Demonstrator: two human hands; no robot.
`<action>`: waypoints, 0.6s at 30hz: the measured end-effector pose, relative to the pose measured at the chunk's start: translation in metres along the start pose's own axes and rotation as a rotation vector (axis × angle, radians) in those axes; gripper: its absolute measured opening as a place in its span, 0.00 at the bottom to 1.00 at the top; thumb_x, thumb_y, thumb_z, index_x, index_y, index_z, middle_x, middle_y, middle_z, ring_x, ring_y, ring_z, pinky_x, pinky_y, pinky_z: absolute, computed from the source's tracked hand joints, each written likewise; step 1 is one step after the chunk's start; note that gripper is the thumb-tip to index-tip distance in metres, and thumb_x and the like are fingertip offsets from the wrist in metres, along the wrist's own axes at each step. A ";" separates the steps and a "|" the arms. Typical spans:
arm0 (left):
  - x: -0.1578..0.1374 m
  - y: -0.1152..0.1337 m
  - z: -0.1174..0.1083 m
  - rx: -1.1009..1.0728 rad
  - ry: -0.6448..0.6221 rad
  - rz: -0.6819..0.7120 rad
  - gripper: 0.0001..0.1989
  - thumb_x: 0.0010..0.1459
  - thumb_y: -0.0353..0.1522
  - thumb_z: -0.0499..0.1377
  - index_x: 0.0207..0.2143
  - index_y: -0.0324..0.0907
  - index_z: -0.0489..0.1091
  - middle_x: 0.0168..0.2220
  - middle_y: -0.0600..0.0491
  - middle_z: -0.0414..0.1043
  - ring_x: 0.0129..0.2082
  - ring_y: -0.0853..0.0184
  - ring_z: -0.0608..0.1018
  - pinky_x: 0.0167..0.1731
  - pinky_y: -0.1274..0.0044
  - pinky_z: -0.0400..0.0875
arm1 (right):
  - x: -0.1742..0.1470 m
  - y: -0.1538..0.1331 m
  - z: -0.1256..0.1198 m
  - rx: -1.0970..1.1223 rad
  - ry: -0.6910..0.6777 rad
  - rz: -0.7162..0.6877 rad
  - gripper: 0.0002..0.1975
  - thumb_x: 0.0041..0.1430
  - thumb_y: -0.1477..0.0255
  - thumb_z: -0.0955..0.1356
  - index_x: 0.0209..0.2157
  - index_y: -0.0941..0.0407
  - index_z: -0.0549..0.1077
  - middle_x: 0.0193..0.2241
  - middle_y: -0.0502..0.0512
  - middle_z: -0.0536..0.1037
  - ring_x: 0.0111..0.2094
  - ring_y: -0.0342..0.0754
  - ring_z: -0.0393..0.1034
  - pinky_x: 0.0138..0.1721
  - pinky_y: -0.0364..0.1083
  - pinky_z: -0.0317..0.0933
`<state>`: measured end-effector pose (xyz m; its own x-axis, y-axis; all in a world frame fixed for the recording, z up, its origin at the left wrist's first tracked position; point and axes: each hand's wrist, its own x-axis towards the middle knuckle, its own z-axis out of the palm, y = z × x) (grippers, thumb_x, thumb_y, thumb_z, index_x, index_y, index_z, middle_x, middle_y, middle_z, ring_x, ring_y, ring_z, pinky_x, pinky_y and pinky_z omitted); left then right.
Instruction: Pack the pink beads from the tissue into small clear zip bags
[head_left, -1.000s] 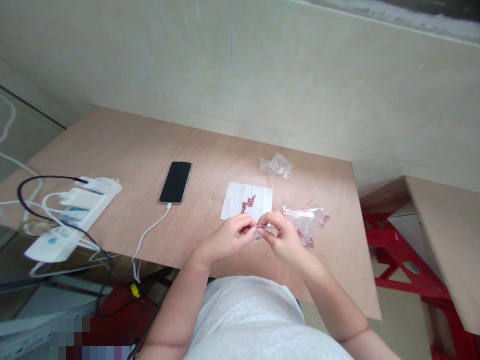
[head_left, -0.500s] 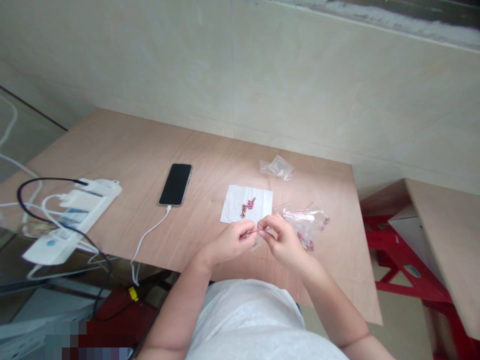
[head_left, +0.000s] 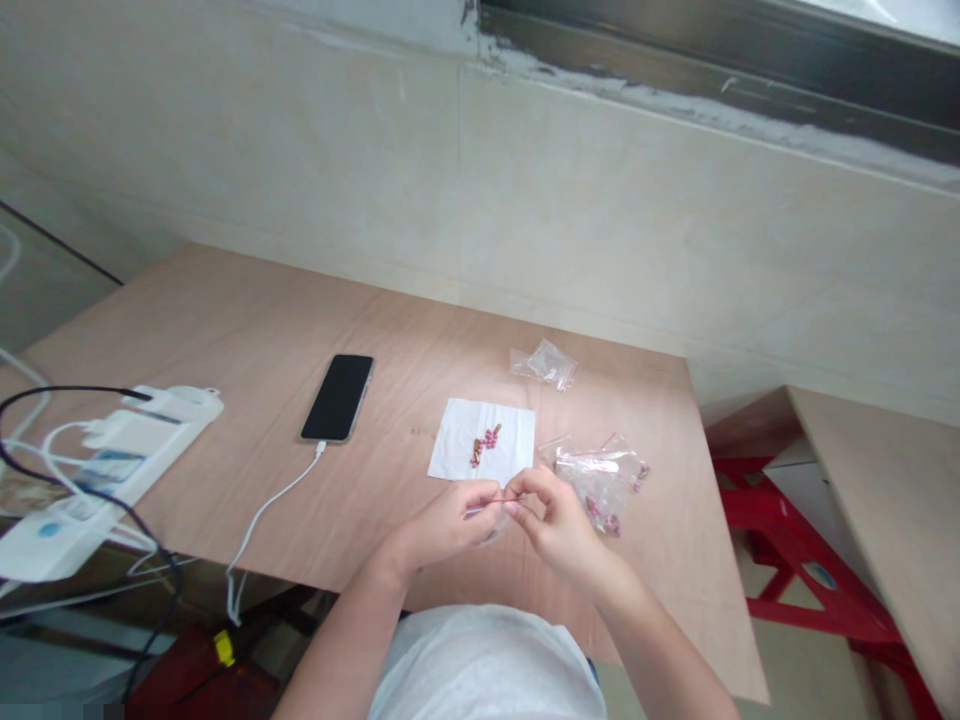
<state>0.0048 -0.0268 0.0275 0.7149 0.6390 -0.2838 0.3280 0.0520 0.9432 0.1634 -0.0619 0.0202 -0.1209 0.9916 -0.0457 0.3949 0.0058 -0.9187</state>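
Note:
Close to the table's front edge, my left hand and my right hand meet with fingers pinched together. Between them is a small clear zip bag with a thin red line along its top; the fingers hide most of it. Just beyond, a white paper sheet carries small pink and gold pieces, too small to name. Right of my right hand lie clear plastic bags with similar pink pieces in and beside them.
More clear bags lie farther back. A black phone with a white cable is to the left, then a white power strip with cords. A red stool and a second table stand right.
The view has tilted up slightly, so the table and hands appear lower and more window frame shows. Both hands keep their pinch on the bag, almost unmoved over the table.

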 end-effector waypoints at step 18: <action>0.000 -0.005 -0.014 0.054 0.062 0.018 0.13 0.55 0.33 0.47 0.19 0.38 0.56 0.21 0.58 0.54 0.23 0.74 0.60 0.24 0.82 0.54 | 0.008 0.011 0.001 0.311 -0.049 0.076 0.06 0.50 0.68 0.65 0.27 0.57 0.69 0.26 0.51 0.69 0.32 0.45 0.62 0.36 0.43 0.55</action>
<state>-0.0055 -0.0158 0.0256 0.6820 0.6857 -0.2544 0.3494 0.0001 0.9370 0.1655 -0.0536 0.0093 -0.1485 0.9803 -0.1302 0.1076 -0.1148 -0.9875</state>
